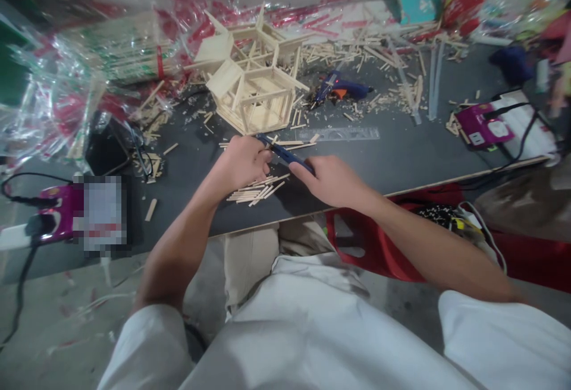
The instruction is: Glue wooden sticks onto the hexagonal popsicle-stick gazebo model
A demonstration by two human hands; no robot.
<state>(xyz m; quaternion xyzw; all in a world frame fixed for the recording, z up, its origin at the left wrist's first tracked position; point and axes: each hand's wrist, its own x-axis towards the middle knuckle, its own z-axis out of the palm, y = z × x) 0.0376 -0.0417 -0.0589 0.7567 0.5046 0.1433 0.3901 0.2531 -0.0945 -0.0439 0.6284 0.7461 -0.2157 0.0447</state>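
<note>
R hand (pixel 329 179) is clamped on blue tool (pixel 285 153); L hand (pixel 245 161), fingers half-curled, is at its tip, grip unclear, w/ loose sticks (pixel 257 191) just beside, nr bench's (pixel 401 155) front edge.

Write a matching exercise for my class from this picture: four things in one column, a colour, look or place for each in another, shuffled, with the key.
1. Glue gun
2. Ruler
3. Slim tool
4. Plug adapter at far right

A. Purple
B. In the right hand
C. Blue and orange
D. See-through

Pairs: 1-C, 2-D, 3-B, 4-A
</note>
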